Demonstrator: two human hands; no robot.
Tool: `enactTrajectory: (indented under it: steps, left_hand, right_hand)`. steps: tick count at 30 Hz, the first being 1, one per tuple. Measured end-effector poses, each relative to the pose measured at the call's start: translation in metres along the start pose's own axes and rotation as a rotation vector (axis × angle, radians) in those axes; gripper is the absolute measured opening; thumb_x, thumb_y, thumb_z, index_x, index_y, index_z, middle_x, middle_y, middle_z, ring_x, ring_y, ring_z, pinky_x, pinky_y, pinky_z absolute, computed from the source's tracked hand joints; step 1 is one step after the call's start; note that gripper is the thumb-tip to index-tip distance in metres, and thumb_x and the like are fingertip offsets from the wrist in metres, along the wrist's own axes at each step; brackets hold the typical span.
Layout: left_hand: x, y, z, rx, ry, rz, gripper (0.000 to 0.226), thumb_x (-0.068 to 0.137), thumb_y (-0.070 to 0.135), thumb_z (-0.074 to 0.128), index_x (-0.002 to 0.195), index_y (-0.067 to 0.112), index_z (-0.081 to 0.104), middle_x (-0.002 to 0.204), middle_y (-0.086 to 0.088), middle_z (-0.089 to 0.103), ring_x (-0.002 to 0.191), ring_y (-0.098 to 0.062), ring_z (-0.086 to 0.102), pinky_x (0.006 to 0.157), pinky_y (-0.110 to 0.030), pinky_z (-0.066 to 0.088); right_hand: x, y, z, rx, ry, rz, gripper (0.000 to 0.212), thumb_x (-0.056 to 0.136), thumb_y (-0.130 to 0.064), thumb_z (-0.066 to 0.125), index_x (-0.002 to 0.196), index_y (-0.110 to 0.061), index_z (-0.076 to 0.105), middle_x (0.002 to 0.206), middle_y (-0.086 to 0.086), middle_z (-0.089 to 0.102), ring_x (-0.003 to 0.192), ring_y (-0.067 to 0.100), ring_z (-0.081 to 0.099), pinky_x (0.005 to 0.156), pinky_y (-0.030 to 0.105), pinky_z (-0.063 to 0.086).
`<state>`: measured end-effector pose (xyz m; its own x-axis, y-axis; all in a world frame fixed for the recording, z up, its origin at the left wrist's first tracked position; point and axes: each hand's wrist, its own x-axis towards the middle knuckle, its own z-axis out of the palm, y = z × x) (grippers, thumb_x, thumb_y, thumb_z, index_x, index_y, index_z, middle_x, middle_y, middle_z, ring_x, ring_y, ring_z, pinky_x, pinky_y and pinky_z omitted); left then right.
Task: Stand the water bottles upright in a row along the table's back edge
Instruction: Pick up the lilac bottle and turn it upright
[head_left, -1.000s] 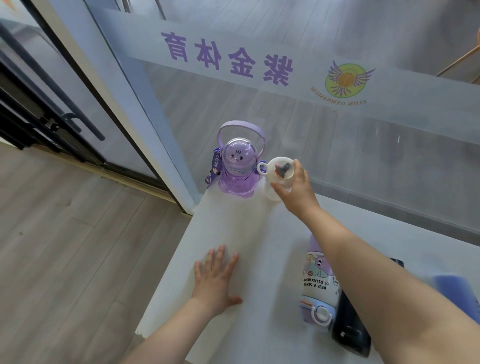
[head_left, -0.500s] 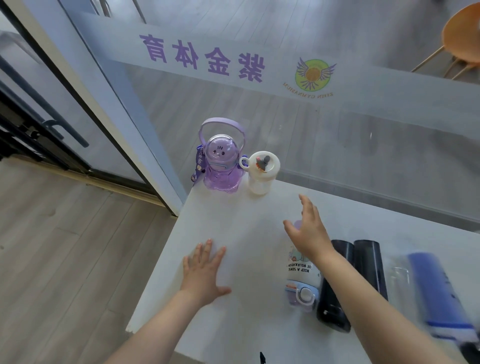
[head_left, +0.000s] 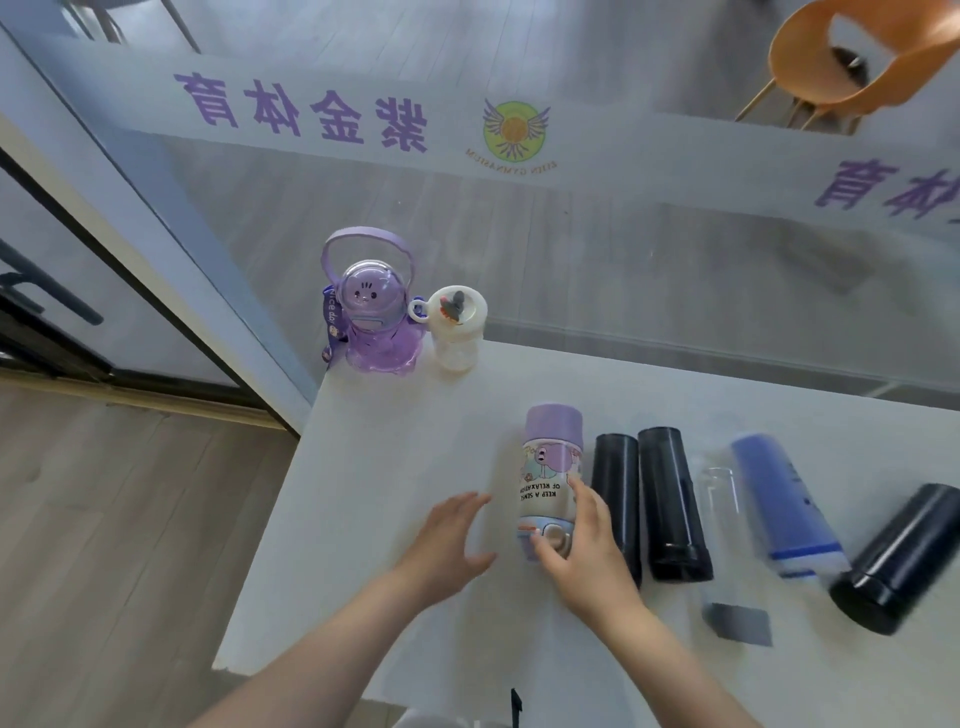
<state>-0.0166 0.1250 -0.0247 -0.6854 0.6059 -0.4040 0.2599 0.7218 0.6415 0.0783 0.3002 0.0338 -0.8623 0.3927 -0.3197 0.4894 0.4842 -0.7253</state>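
Observation:
Two bottles stand upright at the table's back left corner: a purple bottle with a loop handle and a small white bottle touching its right side. A lilac cartoon bottle lies on the white table, lid end towards me. My right hand wraps around that lid end. My left hand is open just left of the bottle, not touching it. To the right lie two black bottles, a clear bottle, a blue bottle and another black bottle.
A glass wall with purple lettering runs right behind the table's back edge. The table's left edge drops to a wooden floor. A grey flat piece lies near the clear bottle. An orange chair stands beyond the glass.
My right hand let go of the white bottle at the back, drew back and closed on the lying cartoon bottle. My left hand lifted off the table and moved right towards that bottle.

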Motion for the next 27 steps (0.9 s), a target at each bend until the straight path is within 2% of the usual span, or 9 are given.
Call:
enactTrajectory:
  steps: [3, 5, 10, 14, 15, 17, 20, 24, 27]
  left_hand:
    - [0.002, 0.023, 0.010, -0.260, -0.115, -0.047, 0.071, 0.085, 0.036, 0.068, 0.144, 0.030, 0.029, 0.133, 0.006, 0.054, 0.109, -0.014, 0.055, 0.099, -0.028, 0.044]
    - [0.002, 0.031, 0.014, -0.324, -0.154, -0.069, 0.077, 0.084, 0.040, 0.069, 0.145, 0.034, 0.024, 0.123, 0.010, 0.058, 0.100, -0.014, 0.061, 0.092, -0.029, 0.049]
    - [-0.001, 0.037, 0.018, -0.429, -0.187, -0.064, 0.086, 0.086, 0.030, 0.070, 0.150, 0.028, 0.012, 0.128, 0.013, 0.053, 0.109, -0.016, 0.060, 0.099, -0.032, 0.048]
    - [-0.007, 0.042, 0.017, -0.473, -0.097, 0.007, 0.086, 0.080, 0.036, 0.074, 0.144, 0.044, 0.018, 0.140, 0.018, 0.046, 0.128, -0.001, 0.045, 0.104, -0.021, 0.039]
    - [-0.008, 0.042, 0.015, -0.494, -0.068, 0.033, 0.086, 0.077, 0.038, 0.076, 0.142, 0.049, 0.020, 0.141, 0.018, 0.045, 0.127, 0.002, 0.045, 0.103, -0.018, 0.039]
    - [-0.011, 0.040, 0.014, -0.553, -0.028, 0.069, 0.091, 0.073, 0.037, 0.080, 0.144, 0.044, 0.022, 0.142, 0.009, 0.045, 0.125, -0.004, 0.050, 0.104, -0.028, 0.044]
    - [-0.017, 0.040, 0.008, -0.591, 0.051, 0.094, 0.092, 0.068, 0.034, 0.082, 0.142, 0.043, 0.028, 0.141, 0.003, 0.045, 0.123, -0.009, 0.053, 0.101, -0.042, 0.048]
    - [-0.022, 0.050, -0.011, -0.524, 0.142, 0.120, 0.083, 0.065, 0.045, 0.082, 0.133, 0.056, 0.036, 0.128, 0.010, 0.048, 0.113, -0.002, 0.057, 0.094, -0.032, 0.052]
    - [-0.025, 0.060, -0.032, -0.446, 0.152, 0.114, 0.075, 0.064, 0.053, 0.077, 0.128, 0.058, 0.039, 0.121, 0.011, 0.053, 0.103, 0.003, 0.059, 0.090, -0.026, 0.052]
  right_hand:
    - [-0.002, -0.001, 0.004, 0.026, -0.016, 0.075, 0.087, 0.085, -0.035, 0.069, 0.151, -0.029, 0.012, 0.154, -0.003, 0.020, 0.126, 0.014, 0.047, 0.092, 0.024, 0.039]
    - [-0.003, -0.002, 0.005, 0.049, -0.024, 0.120, 0.088, 0.084, -0.038, 0.068, 0.151, -0.031, 0.011, 0.152, -0.003, 0.024, 0.120, 0.014, 0.051, 0.089, 0.025, 0.039]
    - [-0.003, -0.003, 0.005, 0.213, -0.038, 0.176, 0.086, 0.084, -0.029, 0.067, 0.151, -0.029, 0.013, 0.143, 0.001, 0.040, 0.118, 0.014, 0.053, 0.092, 0.026, 0.044]
    - [-0.007, -0.008, 0.004, 0.412, -0.007, 0.234, 0.076, 0.085, -0.022, 0.065, 0.147, -0.027, 0.021, 0.123, -0.008, 0.056, 0.103, 0.001, 0.059, 0.076, 0.012, 0.048]
    - [-0.008, -0.010, 0.005, 0.482, -0.001, 0.258, 0.071, 0.087, -0.019, 0.063, 0.146, -0.026, 0.024, 0.118, -0.010, 0.058, 0.101, 0.002, 0.061, 0.077, 0.019, 0.052]
    - [-0.010, -0.013, 0.009, 0.649, -0.012, 0.313, 0.060, 0.089, -0.013, 0.057, 0.141, -0.023, 0.030, 0.115, -0.003, 0.063, 0.099, 0.015, 0.067, 0.082, 0.037, 0.058]
    - [-0.013, -0.021, 0.004, 0.854, -0.080, 0.356, 0.043, 0.090, -0.010, 0.052, 0.131, -0.021, 0.041, 0.110, 0.012, 0.070, 0.092, 0.027, 0.072, 0.071, 0.036, 0.059]
    - [-0.016, -0.029, -0.011, 0.969, -0.198, 0.383, 0.034, 0.095, -0.019, 0.052, 0.128, -0.013, 0.046, 0.104, 0.016, 0.073, 0.090, 0.034, 0.072, 0.074, 0.037, 0.059]
    - [-0.017, -0.031, -0.025, 0.873, -0.268, 0.370, 0.036, 0.095, -0.035, 0.056, 0.124, -0.014, 0.052, 0.106, 0.012, 0.072, 0.088, 0.033, 0.072, 0.082, 0.040, 0.058]
